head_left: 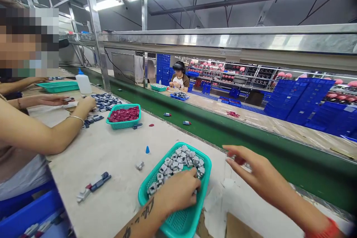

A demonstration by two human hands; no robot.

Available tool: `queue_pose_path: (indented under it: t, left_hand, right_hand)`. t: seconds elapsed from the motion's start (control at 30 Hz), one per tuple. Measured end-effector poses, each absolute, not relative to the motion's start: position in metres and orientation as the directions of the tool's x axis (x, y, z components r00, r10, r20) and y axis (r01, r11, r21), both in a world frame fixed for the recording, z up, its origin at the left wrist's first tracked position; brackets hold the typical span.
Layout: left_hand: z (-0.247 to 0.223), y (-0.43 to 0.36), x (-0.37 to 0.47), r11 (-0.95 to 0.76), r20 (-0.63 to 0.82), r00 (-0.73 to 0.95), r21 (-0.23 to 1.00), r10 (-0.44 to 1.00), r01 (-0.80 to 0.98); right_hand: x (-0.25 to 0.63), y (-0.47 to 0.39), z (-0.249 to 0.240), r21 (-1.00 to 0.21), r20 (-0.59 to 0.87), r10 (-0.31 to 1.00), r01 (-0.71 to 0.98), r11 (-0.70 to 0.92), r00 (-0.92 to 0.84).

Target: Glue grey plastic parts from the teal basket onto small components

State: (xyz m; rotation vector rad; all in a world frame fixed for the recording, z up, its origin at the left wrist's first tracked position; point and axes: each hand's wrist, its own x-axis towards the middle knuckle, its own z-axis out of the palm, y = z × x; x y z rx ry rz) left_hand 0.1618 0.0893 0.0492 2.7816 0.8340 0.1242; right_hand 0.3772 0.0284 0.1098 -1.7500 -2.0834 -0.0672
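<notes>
Setting: factory line under strip lights; a pale desk (117,148) is bordered by a green conveyor belt (251,145).
Near basket: a teal mesh basket (181,223) is set at the desk's near edge, holding small grey parts (178,161).
Left hand (178,191): sunk into the near basket, knuckles up; fingers (195,184) are curled down among the grey parts. Whether a part is pinched cannot be told.
Right hand (251,169): held above the desk just right of the basket, beside the belt; fingers are loosely spread, nothing seen gripped.
Loose items: a blue cone cap (147,150), one grey part (140,165) and a grey-and-blue assembled piece (93,186) are scattered left of the basket.
Second basket: teal, filled with dark red parts (124,113), placed farther up the desk.
Co-worker: a person's hand (86,103) is rested beside a heap of blue parts (106,100); a white bottle (83,82) stands behind.
Far side: another person is seated past the belt, blue crates (301,100) stacked nearby.
</notes>
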Motion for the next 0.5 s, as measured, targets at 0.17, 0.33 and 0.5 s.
queue_pose_path:
  t: [0.17, 0.33, 0.5]
  left_hand:
    - [0.046, 0.089, 0.165, -0.813, 0.007, 0.843, 0.269, 0.538, 0.516]
    - [0.042, 0.098, 0.175, -0.794, -0.077, 0.836, 0.275, 0.544, 0.542]
    - [0.013, 0.110, 0.181, -0.749, -0.098, 0.804, 0.311, 0.587, 0.585]
  right_hand:
    - [0.365, 0.128, 0.100, -0.139, 0.139, 0.984, 0.981, 0.135, -0.115]
    - [0.352, 0.206, 0.075, -0.077, 0.017, 0.999, 0.996, 0.033, -0.031]
    - [0.344, 0.269, 0.056, -0.084, -0.002, 0.995, 0.992, -0.099, 0.099]
